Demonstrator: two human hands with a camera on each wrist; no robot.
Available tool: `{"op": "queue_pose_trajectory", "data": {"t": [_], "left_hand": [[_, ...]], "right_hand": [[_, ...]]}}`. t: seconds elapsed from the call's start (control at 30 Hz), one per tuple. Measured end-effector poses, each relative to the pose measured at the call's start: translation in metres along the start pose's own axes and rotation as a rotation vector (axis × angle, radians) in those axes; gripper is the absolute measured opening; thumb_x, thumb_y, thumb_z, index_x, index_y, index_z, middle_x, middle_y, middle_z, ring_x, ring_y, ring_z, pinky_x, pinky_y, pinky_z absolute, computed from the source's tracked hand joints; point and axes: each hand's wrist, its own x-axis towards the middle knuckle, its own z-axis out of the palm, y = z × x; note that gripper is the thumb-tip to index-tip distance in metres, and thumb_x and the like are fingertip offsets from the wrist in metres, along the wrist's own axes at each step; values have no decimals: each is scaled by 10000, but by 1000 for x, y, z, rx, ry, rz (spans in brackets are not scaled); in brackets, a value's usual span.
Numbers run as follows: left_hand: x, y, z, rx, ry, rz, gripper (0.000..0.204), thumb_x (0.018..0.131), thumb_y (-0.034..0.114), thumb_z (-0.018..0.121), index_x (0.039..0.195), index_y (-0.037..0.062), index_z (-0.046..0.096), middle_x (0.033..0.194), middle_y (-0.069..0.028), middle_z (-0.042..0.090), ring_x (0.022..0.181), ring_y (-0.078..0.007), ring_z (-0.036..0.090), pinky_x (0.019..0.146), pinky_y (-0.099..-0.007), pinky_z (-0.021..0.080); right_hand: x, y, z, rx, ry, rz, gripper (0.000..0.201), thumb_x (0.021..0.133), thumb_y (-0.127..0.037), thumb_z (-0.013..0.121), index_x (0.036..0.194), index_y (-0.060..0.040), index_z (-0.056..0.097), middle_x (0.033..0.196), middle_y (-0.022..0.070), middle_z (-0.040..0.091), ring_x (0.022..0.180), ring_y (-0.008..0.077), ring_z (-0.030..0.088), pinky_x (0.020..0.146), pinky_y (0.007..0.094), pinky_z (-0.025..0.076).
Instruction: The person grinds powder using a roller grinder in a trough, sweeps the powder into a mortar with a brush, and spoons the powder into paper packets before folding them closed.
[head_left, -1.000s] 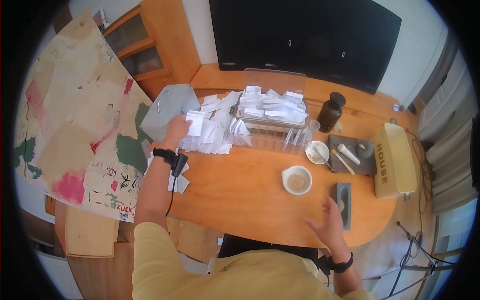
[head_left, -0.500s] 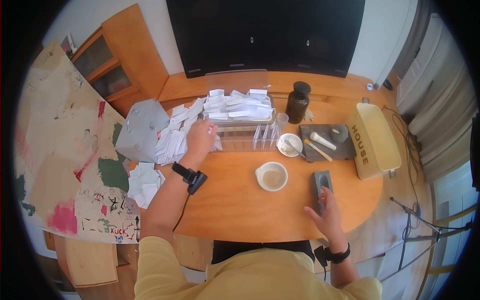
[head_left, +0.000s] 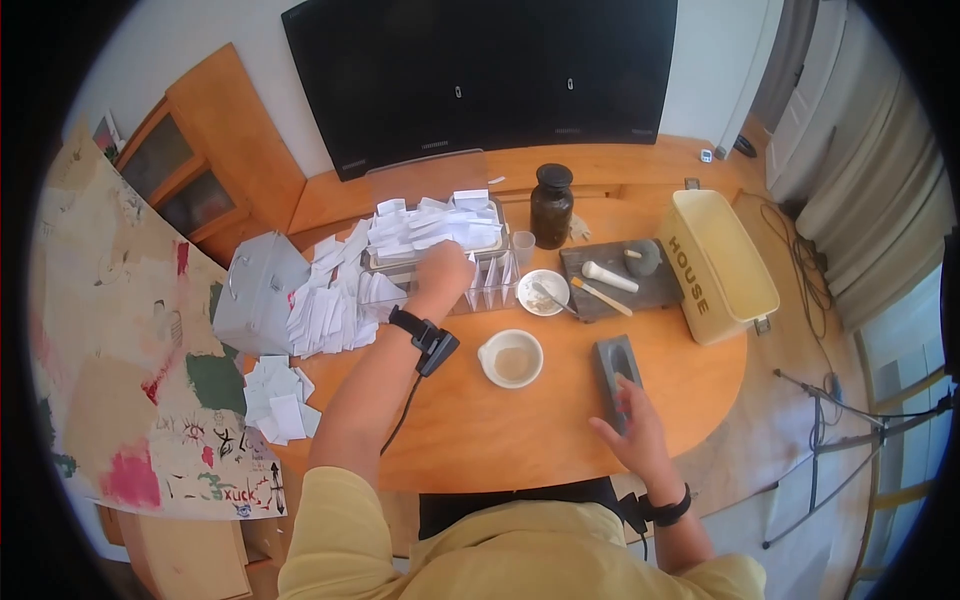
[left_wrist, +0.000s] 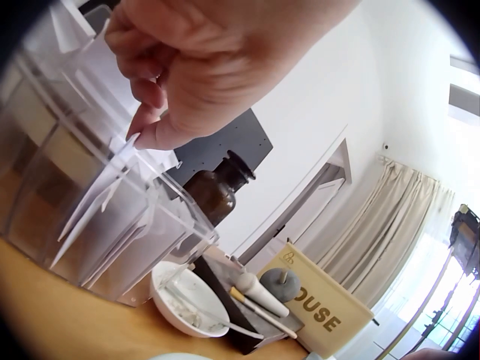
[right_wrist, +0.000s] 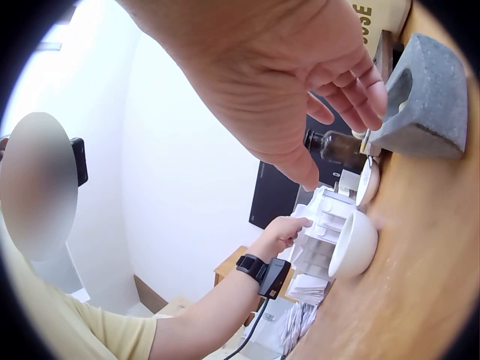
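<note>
My left hand (head_left: 442, 278) is over the front part of the clear divided box (head_left: 485, 300). In the left wrist view, thumb and index finger of the left hand (left_wrist: 195, 82) pinch the top edge of a white paper packet (left_wrist: 112, 176) standing in a compartment beside other packets. More folded white packets (head_left: 430, 225) fill the tray behind. My right hand (head_left: 640, 435) hangs relaxed near the grey stone block (head_left: 603, 365), its fingers loosely bent and holding nothing; in the right wrist view the block (right_wrist: 442, 97) lies beyond the fingertips.
A white spouted bowl (head_left: 511, 359) stands mid-table. Behind it are a small dish (head_left: 543, 292) with a spoon, a dark bottle (head_left: 551, 208), a dark board (head_left: 590, 262) with pestle and brush, and a yellow bin (head_left: 715, 265). Paper packets (head_left: 325, 310) and a metal case (head_left: 262, 285) are at left.
The left hand has moved right, from the loose packets beside the metal case to the divided box. The right hand has stayed near the stone block. The head view has shifted.
</note>
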Motion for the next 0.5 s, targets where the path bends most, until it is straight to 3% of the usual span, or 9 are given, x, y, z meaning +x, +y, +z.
{"op": "queue_pose_trajectory", "data": {"t": [0.1, 0.2, 0.3, 0.37, 0.5], "left_hand": [[-13, 15, -50, -136, 82, 33, 162, 750, 191, 635, 762, 48, 712, 775, -160, 687, 742, -354, 662, 672, -427, 528], [-34, 33, -85, -352, 89, 63, 183, 755, 203, 713, 786, 23, 715, 667, -97, 656, 586, -188, 609, 549, -316, 467], [-60, 46, -89, -656, -117, 61, 176, 792, 181, 728, 805, 6, 714, 659, -4, 629, 584, -67, 524, 528, -243, 412], [-82, 57, -86, -778, -248, 60, 183, 819, 182, 718, 829, -1, 711, 685, 15, 621, 611, -42, 503, 543, -223, 404], [-118, 56, -62, -1012, -454, 42, 206, 844, 204, 712, 884, 2, 705, 723, 16, 619, 638, -39, 496, 589, -209, 404]], "right_hand": [[10, -5, 8, -49, 13, -95, 753, 702, -258, 820, 1293, 3, 434, 1043, 165, 559, 917, 310, 561, 796, 387, 482], [33, -29, 14, -189, 41, -192, 800, 670, -302, 830, 1280, 29, 433, 1094, 187, 542, 1019, 343, 527, 864, 417, 445], [62, -56, 21, -246, 145, -273, 845, 634, -328, 839, 1275, 42, 432, 1127, 199, 528, 1068, 357, 501, 919, 444, 401], [80, -71, 23, -242, 248, -349, 868, 608, -331, 846, 1273, 43, 433, 1136, 204, 522, 1059, 359, 501, 934, 460, 380], [93, -75, 29, -248, 193, -341, 788, 571, -308, 849, 1189, 18, 485, 1030, 174, 565, 980, 342, 538, 915, 449, 378]]}}
